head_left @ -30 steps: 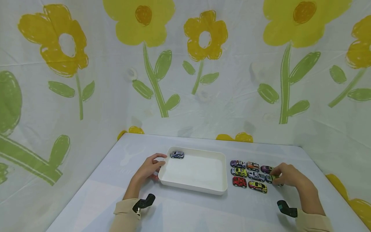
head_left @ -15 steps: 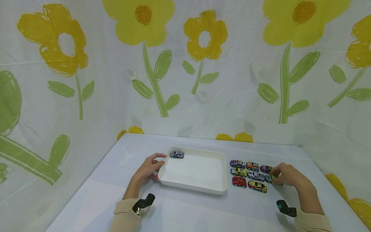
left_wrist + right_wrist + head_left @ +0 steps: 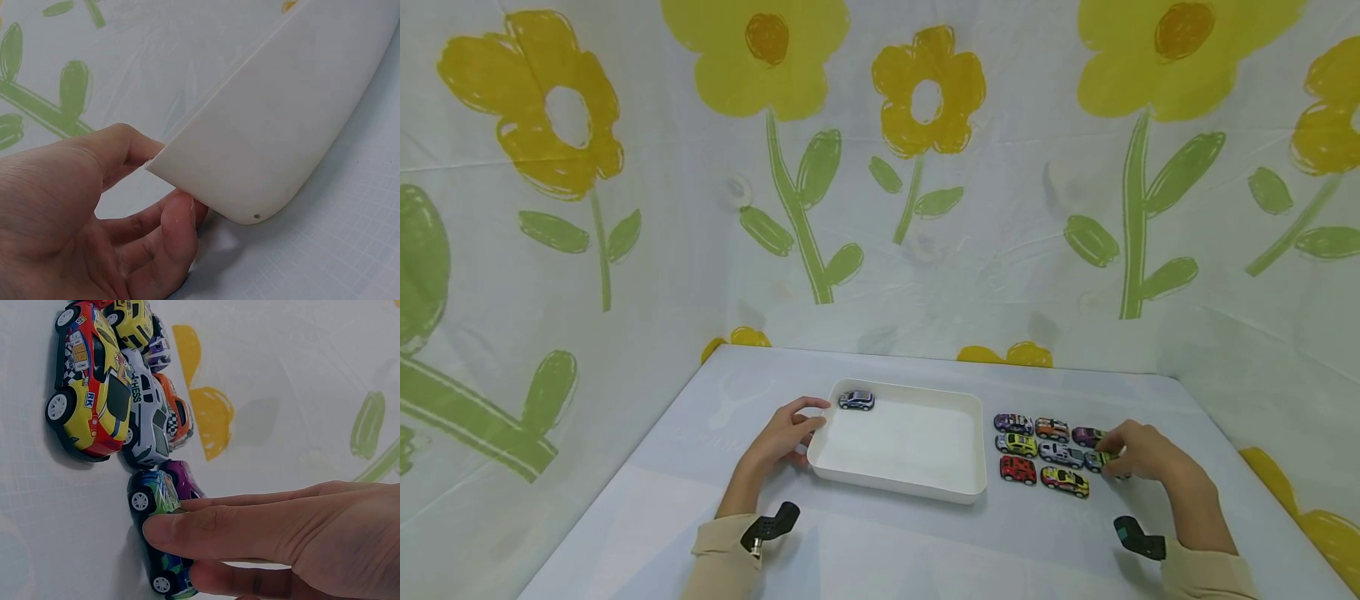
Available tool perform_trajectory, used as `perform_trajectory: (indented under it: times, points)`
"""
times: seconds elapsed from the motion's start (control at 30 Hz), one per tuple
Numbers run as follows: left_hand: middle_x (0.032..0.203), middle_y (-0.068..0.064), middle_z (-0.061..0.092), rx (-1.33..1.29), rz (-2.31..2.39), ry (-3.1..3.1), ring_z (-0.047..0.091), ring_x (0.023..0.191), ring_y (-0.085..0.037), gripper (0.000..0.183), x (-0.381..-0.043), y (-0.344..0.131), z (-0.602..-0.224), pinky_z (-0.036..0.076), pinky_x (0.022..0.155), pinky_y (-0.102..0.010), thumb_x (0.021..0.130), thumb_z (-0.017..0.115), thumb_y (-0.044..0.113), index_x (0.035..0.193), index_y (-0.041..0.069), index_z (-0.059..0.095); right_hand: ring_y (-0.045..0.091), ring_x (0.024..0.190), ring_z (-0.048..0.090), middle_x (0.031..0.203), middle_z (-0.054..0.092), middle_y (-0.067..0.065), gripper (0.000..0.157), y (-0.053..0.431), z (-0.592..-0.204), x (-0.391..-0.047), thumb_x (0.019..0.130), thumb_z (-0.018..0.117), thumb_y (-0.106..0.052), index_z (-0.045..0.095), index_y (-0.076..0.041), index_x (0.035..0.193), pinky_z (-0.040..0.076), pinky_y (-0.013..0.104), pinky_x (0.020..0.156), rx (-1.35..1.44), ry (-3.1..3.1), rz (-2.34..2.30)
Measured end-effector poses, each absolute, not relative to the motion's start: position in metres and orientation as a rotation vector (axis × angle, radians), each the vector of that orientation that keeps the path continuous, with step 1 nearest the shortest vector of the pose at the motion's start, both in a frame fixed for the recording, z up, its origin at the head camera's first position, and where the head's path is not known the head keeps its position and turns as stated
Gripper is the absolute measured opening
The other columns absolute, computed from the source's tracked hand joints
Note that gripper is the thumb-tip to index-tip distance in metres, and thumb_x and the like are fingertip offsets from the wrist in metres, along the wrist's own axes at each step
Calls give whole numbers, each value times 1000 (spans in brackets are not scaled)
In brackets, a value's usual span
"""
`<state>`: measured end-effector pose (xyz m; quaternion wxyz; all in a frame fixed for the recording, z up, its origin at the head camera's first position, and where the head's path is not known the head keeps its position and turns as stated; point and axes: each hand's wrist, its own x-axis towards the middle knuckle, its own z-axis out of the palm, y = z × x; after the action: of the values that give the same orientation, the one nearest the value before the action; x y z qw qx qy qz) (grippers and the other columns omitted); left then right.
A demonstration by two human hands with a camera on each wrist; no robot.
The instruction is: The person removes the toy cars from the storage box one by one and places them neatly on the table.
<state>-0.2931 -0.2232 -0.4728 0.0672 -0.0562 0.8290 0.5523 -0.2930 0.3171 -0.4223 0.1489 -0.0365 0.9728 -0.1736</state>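
In the head view my left hand (image 3: 787,432) holds the left end of a shallow white tray (image 3: 904,490). The left wrist view shows its fingertips (image 3: 179,209) against the tray's end wall and rim. A silver and dark blue toy car (image 3: 857,401) sits in the tray's far left corner. My right hand (image 3: 1150,454) is over the right edge of a group of toy cars. In the right wrist view its thumb (image 3: 164,530) and fingers pinch a green and blue toy car (image 3: 164,494) by the sides, partly covering it.
Beside the tray's right end stand several more cars: purple-white (image 3: 1013,423), orange (image 3: 1052,429), yellow (image 3: 1016,445), silver (image 3: 1061,454), red (image 3: 1018,469), red-yellow (image 3: 1065,482) and dark purple (image 3: 1087,436). A flower-printed cloth (image 3: 1000,275) hangs behind the white table (image 3: 880,550).
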Motion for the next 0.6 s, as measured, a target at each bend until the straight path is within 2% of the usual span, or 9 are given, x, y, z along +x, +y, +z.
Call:
perform_trajectory:
  times: [0.4, 0.6]
  points:
    - [102, -11, 65, -162, 1677, 2497, 63, 71, -18, 34, -293, -223, -473, 53, 48, -29, 95, 61, 24, 129, 25, 59, 24, 87, 64, 101, 70, 17, 38, 317, -420, -291, 77, 81, -12, 69, 3, 111, 57, 47, 75, -92, 2773, -511]
    - [103, -11, 66, -157, 1687, 2491, 63, 72, -19, 34, -293, -223, -473, 53, 48, -29, 95, 62, 25, 129, 25, 59, 25, 88, 65, 102, 70, 17, 34, 317, -418, -291, 79, 79, -11, 70, 2, 110, 58, 47, 74, -111, 2789, -523]
